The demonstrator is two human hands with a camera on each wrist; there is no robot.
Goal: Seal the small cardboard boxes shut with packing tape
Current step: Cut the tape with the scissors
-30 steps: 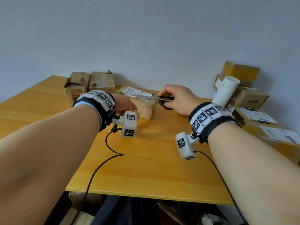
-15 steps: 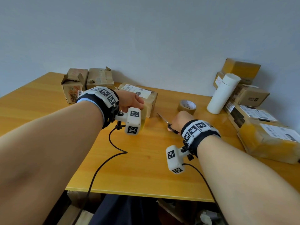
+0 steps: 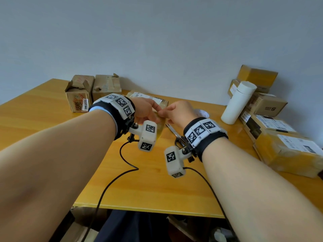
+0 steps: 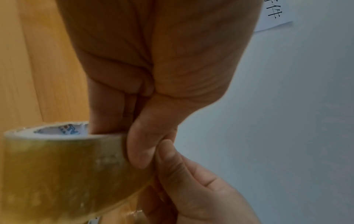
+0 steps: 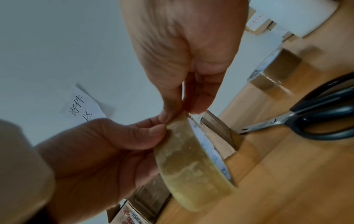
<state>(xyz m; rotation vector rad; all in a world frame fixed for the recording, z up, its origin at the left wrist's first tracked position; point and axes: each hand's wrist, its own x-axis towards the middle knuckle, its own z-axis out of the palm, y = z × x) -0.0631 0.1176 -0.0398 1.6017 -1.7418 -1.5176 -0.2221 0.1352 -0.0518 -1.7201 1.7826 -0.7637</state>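
The left hand (image 5: 99, 151) grips the roll of packing tape (image 5: 189, 163), its thumb pressed on the outer band and, seen from the left wrist, fingers hooked through the core; held so, the roll is steady and raised off the table (image 3: 157, 189), free to turn. The right hand (image 5: 184, 53) meets it at the roll's upper edge, thumb and forefinger pinching there, most likely picking at the free end of the tape to peel it up, though the end itself is too faint to make out. The hands touch at that spot.

Just beyond the hands lies the labelled cardboard box (image 3: 158, 100), close enough, I judge, to take the strip once drawn. Under the right wrist lie the scissors (image 5: 310, 119), blades together, within easy reach for the cut. Just past the right hand a second tape roll (image 5: 275, 75) sits on the table. Further left of the left hand stand two small boxes (image 3: 92, 92), the nearer with flaps ragged and open, unsealed. Off to the right of the right hand, a white cylinder (image 3: 238, 102) leans by a stack of taped parcels (image 3: 279, 137).
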